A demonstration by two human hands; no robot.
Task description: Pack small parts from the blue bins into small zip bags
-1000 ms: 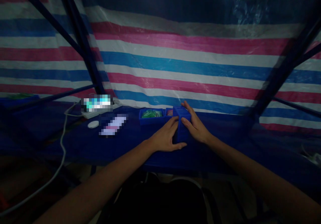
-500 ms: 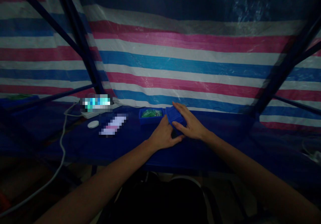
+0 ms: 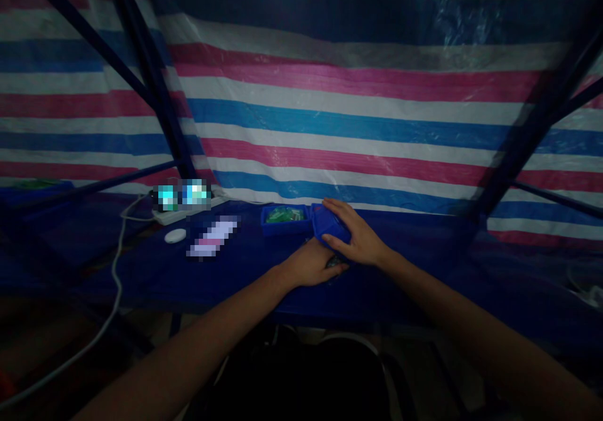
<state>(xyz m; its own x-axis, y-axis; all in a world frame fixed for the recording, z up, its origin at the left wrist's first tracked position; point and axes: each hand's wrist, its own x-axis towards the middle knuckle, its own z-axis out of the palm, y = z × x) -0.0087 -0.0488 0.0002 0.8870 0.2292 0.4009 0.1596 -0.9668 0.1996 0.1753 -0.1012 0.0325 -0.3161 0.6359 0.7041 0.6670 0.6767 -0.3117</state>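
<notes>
My right hand (image 3: 358,235) grips a small blue plastic bin (image 3: 330,223), tilted with its open side partly toward me; a small reddish spot shows inside. Just below it, my left hand (image 3: 313,264) is cupped low over the tabletop, its thumb apart from the curled fingers. Between thumb and fingers lies something dark and shiny (image 3: 334,261), too small and dim to name. Most of the left fingers are hidden under the tilted bin. Left of the hands stands a second blue bin (image 3: 285,223) with green and clear small packets (image 3: 282,214) in it.
On the blue table (image 3: 400,276) are a blurred-out phone-like screen (image 3: 214,237), a round white lid-like disc (image 3: 176,236) and a white power strip (image 3: 188,212) with a cable (image 3: 117,270). Blue metal posts (image 3: 522,138) and a striped tarpaulin (image 3: 353,119) stand behind.
The bin in my right hand has turned, so its inside now shows. My left hand has dropped slightly, and something dark now shows by its thumb.
</notes>
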